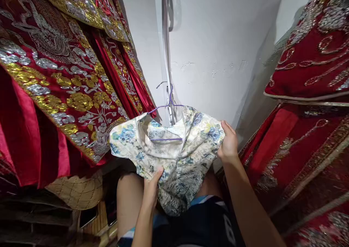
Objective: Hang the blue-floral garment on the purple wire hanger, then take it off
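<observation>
Dark shorts (196, 227) with blue and white trim cover the wearer's lap at the bottom edge, between two bare forearms reaching forward. Just above the lap, a short-sleeved floral garment (196, 160), cream with blue and yellow blossoms, is spread on a purple hanger (171, 100), whose lower bar shows through the open neckline. The left hand (153, 181) grips its lower side, thumb lying on the front and the other fingers hidden behind the cloth. The right hand (229, 140) pinches the sleeve edge at the opposite side, fingers closed on the fabric. The hanger's hook rises before a pale upright strip (165, 32) along the white wall (218, 36); whether they touch, I cannot tell. Red embroidered clothing (71, 76) hangs at left, with more red beaded fabric (308, 65) at right.
</observation>
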